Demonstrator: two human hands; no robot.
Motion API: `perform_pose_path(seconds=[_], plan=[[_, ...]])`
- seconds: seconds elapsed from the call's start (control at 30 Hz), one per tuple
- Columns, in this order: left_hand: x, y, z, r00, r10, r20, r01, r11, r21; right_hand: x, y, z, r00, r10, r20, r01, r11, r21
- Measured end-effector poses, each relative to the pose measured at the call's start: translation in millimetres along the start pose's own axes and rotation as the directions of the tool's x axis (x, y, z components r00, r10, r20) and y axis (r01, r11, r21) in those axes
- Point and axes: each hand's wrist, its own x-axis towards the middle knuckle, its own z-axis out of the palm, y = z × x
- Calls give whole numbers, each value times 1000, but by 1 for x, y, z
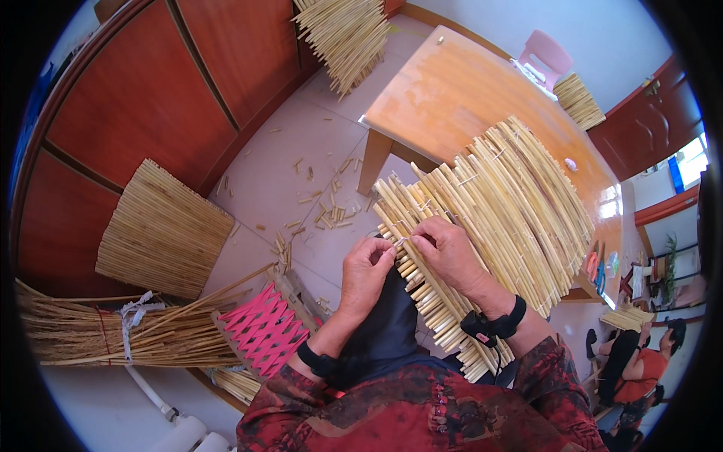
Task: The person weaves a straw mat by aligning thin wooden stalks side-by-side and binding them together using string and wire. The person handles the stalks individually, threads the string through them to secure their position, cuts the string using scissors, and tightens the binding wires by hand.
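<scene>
A mat of straw-coloured reed stalks, bound with thin string, lies over the table's near edge and reaches down toward my lap. At the mat's left edge a pale bit of string shows between my fingertips. My left hand is closed in a pinch on it, just beside the stalk ends. My right hand rests against the stalks, thumb and forefinger pinched by the same string; its other fingers curl under and are partly hidden.
The wooden table bears scissors. Cut reed pieces litter the floor. Left are a finished mat against the red cabinet, a stalk bundle and a pink-strapped stool. Another person sits at right.
</scene>
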Motion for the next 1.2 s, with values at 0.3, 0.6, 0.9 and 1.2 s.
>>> perform_pose_path(seconds=[0.3, 0.6, 0.9, 1.2], plan=[[-18, 12, -5, 992, -111, 56, 116, 988, -99, 0, 4, 2, 999, 34, -2, -34, 999, 13], [-29, 27, -8, 972, -148, 182, 178, 971, -162, -1, 3, 4, 999, 53, -13, -53, 999, -2], [-32, 30, -2, 975, -42, 218, 85, 978, -193, 1, 5, 5, 998, 54, -38, -54, 998, -16], [-37, 30, -11, 969, -71, 238, 112, 980, -165, 3, 5, 6, 997, 65, -34, -66, 998, -19]])
